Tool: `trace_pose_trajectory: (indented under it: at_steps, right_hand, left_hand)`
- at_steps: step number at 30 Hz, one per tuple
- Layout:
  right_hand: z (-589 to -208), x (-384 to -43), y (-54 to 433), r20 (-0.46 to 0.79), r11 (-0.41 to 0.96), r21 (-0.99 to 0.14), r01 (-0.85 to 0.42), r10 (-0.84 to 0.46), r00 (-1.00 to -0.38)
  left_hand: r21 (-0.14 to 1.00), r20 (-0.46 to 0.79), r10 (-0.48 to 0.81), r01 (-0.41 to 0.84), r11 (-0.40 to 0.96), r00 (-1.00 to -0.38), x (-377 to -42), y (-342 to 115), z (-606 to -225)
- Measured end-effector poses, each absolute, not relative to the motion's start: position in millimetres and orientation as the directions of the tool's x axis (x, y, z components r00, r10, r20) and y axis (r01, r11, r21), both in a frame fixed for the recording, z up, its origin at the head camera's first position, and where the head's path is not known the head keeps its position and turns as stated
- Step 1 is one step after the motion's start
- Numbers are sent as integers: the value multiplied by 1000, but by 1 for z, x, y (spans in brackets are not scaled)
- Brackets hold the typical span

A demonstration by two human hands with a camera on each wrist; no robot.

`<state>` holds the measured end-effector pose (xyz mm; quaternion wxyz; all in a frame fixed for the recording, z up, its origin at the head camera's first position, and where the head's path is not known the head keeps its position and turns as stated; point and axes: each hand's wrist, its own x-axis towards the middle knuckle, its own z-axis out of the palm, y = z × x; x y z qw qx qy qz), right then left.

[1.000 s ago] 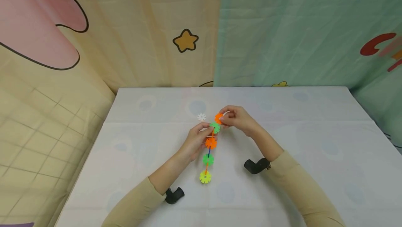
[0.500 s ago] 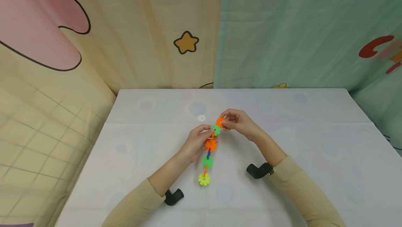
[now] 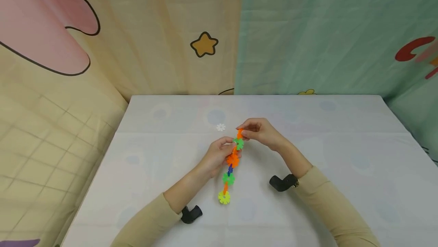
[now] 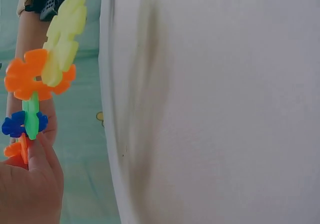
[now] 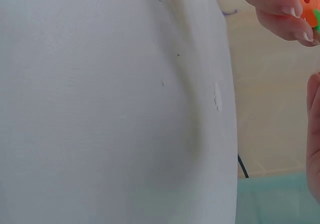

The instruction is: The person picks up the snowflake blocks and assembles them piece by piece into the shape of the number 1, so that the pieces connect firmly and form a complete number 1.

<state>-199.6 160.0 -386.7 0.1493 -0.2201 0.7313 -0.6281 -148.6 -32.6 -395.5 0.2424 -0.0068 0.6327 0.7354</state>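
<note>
A chain of notched plastic snowflake discs slants away from me in the head view. It runs from a yellow disc through a green disc, a blue disc and an orange disc to an upper green disc. My left hand pinches the chain near that upper green disc. My right hand pinches another orange disc, turned edge-on against the upper green disc's rim; whether their slots interlock cannot be told. In the left wrist view the yellow disc is nearest the camera.
A white snowflake disc lies on the table behind my hands. The white-covered table ends at a patterned curtain. Black curved pieces sit at both wrists.
The orange disc in my right hand has come down to the upper green disc and turned from face-on to edge-on. The left hand and chain have shifted slightly right.
</note>
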Motion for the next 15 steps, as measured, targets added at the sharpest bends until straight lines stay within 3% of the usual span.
trace_pose_trajectory:
  at_steps: [15]
  right_hand:
    - [-381, -199, 160, 186, 71, -954, -291, -621, -762]
  left_hand:
    - [917, -338, 329, -387, -97, -882, -141, -26, -391]
